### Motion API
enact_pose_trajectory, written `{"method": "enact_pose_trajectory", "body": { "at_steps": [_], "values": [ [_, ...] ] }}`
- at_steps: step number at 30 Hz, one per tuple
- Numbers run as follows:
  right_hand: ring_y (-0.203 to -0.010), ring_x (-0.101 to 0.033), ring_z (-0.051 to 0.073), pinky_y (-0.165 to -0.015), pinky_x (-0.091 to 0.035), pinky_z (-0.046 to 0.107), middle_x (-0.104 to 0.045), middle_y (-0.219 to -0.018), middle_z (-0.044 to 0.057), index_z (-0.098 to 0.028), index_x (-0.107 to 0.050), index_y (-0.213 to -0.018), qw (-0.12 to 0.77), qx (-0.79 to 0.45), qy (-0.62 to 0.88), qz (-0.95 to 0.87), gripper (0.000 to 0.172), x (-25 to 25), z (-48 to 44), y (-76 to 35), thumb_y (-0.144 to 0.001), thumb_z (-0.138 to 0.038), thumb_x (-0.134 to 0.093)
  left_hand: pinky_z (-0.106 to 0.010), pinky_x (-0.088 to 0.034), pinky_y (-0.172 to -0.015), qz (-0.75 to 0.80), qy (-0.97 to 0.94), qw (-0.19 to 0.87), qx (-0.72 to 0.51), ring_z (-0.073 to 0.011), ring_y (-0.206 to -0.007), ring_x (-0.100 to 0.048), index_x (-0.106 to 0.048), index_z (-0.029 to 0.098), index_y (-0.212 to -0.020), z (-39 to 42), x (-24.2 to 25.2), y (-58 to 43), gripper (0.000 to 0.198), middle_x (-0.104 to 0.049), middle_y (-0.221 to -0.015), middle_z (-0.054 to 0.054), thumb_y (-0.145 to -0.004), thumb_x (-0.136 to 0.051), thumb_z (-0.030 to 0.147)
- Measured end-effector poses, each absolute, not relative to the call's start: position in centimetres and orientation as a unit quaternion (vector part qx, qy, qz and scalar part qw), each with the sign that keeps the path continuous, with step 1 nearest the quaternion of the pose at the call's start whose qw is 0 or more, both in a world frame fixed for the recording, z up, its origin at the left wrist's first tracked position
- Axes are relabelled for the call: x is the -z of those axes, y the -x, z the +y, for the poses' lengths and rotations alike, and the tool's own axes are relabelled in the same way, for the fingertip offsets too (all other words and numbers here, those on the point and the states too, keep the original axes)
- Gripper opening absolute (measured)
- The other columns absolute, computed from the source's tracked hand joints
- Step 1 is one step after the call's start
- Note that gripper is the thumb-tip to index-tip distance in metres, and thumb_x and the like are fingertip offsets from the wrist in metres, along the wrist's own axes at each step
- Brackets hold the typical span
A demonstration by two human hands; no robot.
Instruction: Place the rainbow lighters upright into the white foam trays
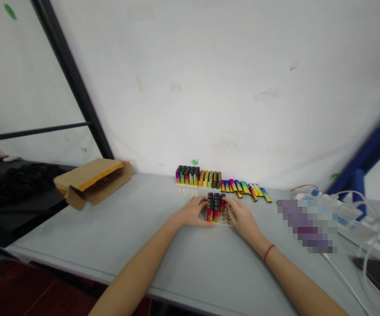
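A small tray of upright colourful lighters (215,207) with black caps stands on the grey table (117,232), between my two hands. My left hand (191,212) rests on the table against the tray's left side, fingers curled toward it. My right hand (241,216) presses on the tray's right side, fingers bent around it. Behind, by the wall, stands another row of upright lighters (198,176), and beside it several lighters (245,188) lie flat in a line.
An open brown cardboard box (91,181) lies at the table's far left. White power strips and cables (357,224) crowd the right side. A black metal frame (74,87) rises at left, a blue one (367,153) at right. The white wall stands close behind.
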State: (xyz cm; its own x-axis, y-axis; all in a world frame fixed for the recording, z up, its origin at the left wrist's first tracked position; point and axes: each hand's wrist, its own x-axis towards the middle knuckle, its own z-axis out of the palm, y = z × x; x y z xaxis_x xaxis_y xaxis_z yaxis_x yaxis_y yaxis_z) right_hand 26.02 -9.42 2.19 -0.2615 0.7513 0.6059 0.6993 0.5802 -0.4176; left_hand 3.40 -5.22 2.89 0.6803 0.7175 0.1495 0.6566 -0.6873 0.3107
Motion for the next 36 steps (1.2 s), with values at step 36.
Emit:
{"method": "enact_pose_trajectory", "body": {
  "at_steps": [36],
  "values": [
    [-0.125, -0.04, 0.032, -0.092, -0.041, 0.046, -0.045, -0.137, 0.019, -0.013, -0.049, -0.13, 0.069, 0.075, 0.715, -0.691, 0.048, -1.1, -7.9, -33.3, -0.094, -0.039, -0.032, -0.044, -0.027, -0.108, 0.384, -0.909, 0.116, -0.114, -0.0353, -0.126, -0.039, -0.049, 0.016, -0.129, -5.1, -2.9, -3.5, 0.083, -0.042, -0.137, -0.015, -0.066, -0.068, 0.067]
  ]
}}
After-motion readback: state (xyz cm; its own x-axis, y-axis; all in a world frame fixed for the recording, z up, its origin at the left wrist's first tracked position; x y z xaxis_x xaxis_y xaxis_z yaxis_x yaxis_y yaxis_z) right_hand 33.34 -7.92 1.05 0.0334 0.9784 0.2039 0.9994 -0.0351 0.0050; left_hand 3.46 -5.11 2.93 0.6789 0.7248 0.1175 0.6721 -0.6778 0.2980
